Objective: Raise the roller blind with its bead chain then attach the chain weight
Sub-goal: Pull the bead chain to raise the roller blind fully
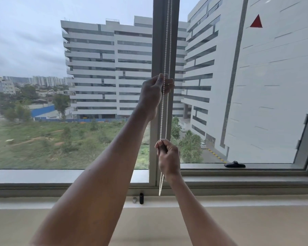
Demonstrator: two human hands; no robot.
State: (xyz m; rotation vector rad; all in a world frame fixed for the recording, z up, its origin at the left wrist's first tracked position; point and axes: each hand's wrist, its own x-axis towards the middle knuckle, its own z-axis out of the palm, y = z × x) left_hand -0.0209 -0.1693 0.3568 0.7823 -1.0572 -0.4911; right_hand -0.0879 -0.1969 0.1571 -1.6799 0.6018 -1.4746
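Glass window (69, 86) behind; left hand (154, 91), right hand (168, 158) pinch white bead chain (161, 121); weight possibly on sill.

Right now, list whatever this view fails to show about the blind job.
- Roller blind: beyond the top edge of the head view; its height is unknown.
- Bead chain: which strand the left hand and right hand pinch is hidden by fingers.
- Two small cylinders on the sill: too small to identify.

No readable text, labels, brand names or numbers anywhere in view. Only sign-like mark: plain red triangle sticker (256, 21) on the right window pane glass (274, 103), upper area, no lettering on it.
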